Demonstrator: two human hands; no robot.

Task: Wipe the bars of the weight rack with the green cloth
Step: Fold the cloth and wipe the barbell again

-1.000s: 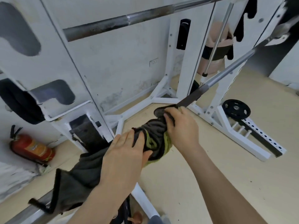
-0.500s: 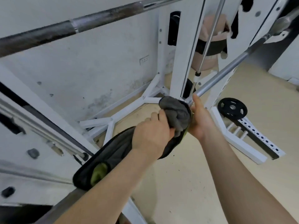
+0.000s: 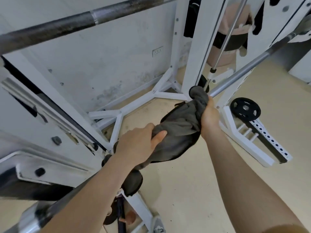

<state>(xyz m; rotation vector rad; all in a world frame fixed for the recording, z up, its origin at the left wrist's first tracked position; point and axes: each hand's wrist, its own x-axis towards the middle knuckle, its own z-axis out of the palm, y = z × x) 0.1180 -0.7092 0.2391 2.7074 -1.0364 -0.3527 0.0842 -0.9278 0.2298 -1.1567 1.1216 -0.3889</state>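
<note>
Fingers [image 3: 159, 135] round cloth [image 3: 181, 125], seemingly wrapped on bar [image 3: 239, 73]; bare length beyond.

Bright, flat indoor light — pretty soft overall
Faint shadows on the floor [image 3: 176, 190], a bit of glare along the silver bar [image 3: 239, 74], and the wide lens bows the upper bar [image 3: 67, 25] near the edges — lower left corner is smeared, and the cloth [image 3: 181, 128] looks slightly blurred.

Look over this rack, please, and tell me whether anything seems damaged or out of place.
The wall behind the rack has dark, mottled stains near the floor, and the upper bar looks dull and tarnished beside the shiny bar that the cloth is wrapped round. Nothing looks spilled.
</note>
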